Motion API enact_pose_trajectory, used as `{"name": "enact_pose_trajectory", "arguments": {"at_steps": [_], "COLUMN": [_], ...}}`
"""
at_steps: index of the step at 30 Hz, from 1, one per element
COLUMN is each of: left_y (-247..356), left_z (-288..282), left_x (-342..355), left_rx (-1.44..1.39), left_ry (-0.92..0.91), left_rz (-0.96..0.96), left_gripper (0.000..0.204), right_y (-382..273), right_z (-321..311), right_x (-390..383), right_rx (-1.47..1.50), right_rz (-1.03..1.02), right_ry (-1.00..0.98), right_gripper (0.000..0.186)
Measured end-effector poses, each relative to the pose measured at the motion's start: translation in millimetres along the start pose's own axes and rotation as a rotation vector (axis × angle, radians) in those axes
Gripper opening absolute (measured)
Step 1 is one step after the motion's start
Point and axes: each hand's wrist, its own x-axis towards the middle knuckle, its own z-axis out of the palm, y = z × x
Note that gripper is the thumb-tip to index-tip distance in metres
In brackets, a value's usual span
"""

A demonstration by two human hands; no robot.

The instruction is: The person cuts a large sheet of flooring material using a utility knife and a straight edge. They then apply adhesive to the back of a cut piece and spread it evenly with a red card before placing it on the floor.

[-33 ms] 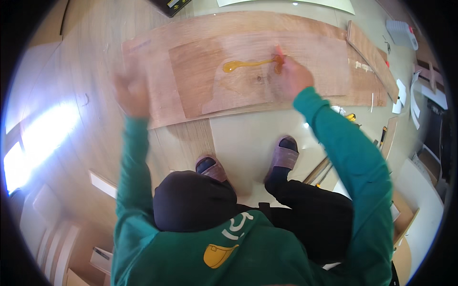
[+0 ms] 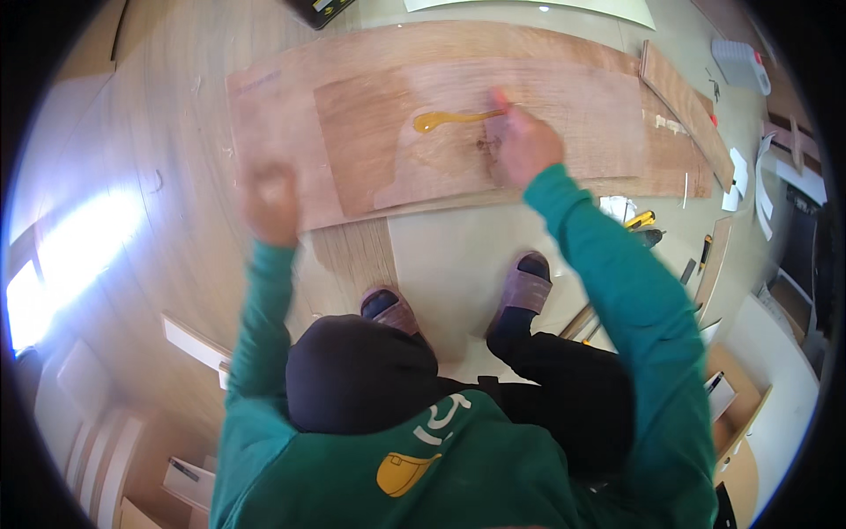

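Note:
A thin wooden sheet [image 2: 370, 145] lies on top of a longer wooden board [image 2: 273, 101] in front of me. Amber liquid, thick like glue, forms a puddle [image 2: 428, 122] with a trail running right to my right hand [image 2: 529, 148]. That hand is closed round a small reddish-orange tool [image 2: 500, 97], held against the sheet; motion smears its edge, and its exact kind does not show. Over the board's left end, my left hand [image 2: 271, 204] is raised and blurred, its fingers not readable. A wet-looking patch surrounds the puddle.
A narrow plank [image 2: 687, 115] lies across the board's right end. Near it are a white plastic bottle [image 2: 740, 66] and a yellow-handled tool [image 2: 641, 220]. My slippered feet [image 2: 529, 286] stand on the near side. Cut panels [image 2: 115, 458] are stacked at lower left.
My right hand has shifted left with the reddish-orange tool, shortening the visible amber trail. My left hand has come right and nearer to me.

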Motion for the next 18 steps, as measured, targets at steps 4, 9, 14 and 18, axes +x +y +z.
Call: {"name": "enact_pose_trajectory", "arguments": {"at_steps": [4,9,14,18], "left_y": [60,67,78,78], "left_z": [3,3,-3,-2], "left_x": [-185,-246,-235,-230], "left_rx": [-0.252,-0.336,-0.315,-0.358], "left_ry": [-0.431,-0.762,-0.783,-0.740], "left_rz": [-0.206,0.161,0.117,0.103], "left_gripper": [0.028,0.046,0.056,0.057], "right_y": [-89,-86,-53,-56], "right_z": [68,68,43,62], "right_x": [-27,-25,25,36], "right_rx": [-0.092,0.106,-0.111,-0.127], "right_rz": [-0.179,-0.299,-0.483,-0.499], "right_ry": [0.114,-0.006,0.365,0.400], "right_gripper": [0.025,0.022,0.030,0.033]}}
